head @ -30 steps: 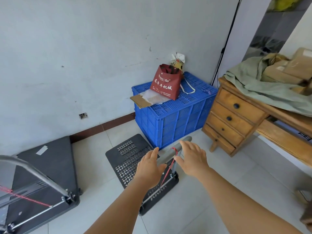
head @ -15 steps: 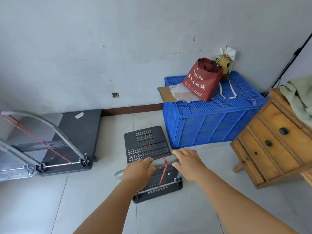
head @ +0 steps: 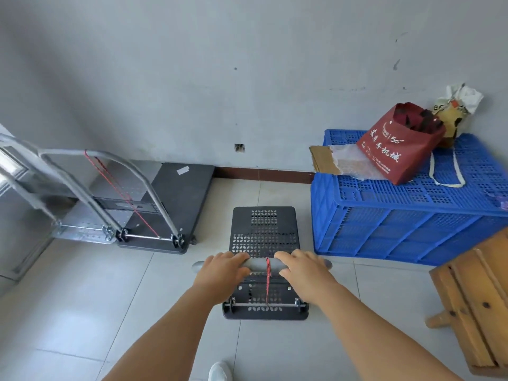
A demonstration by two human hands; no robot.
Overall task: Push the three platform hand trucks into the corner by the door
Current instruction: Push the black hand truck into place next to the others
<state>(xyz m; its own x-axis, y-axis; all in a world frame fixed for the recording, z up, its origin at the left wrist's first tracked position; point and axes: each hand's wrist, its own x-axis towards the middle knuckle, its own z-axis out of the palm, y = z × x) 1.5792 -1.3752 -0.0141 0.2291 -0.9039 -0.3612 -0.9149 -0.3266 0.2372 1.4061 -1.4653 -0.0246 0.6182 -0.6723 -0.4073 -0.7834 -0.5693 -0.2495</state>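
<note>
- The left hand (head: 220,273) is curled over the grey handle bar (head: 258,264) of the small black platform hand truck (head: 264,235), gripping it left of the bar's middle.
- The right hand (head: 303,270) grips the same bar to the right of the middle, fingers wrapped over the top.
- A red cord (head: 267,284) runs down from the bar between the two hands to the hinge rod at the near end of the deck.
- The small truck stands on the tiled floor (head: 68,312), its perforated deck pointing toward the wall, just beside the blue plastic crate (head: 398,226) on its right.
- To the left, well apart from the small truck, a larger black platform hand truck (head: 176,204) sits with its far end against the wall; its grey handle (head: 123,171) stands upright and carries its own red cord.
- A silver metal platform hand truck (head: 82,224) sits further left, right beside the black one, with its handle up as well; its left part runs out of view.
- On the crate lie a red shopping bag (head: 398,144), a piece of cardboard (head: 321,159) with clear wrap, and a tied plastic bag (head: 456,111) against the wall.
- A wooden cabinet (head: 481,298) fills the right edge.
- The toe of a white shoe (head: 220,372) shows at the bottom.
</note>
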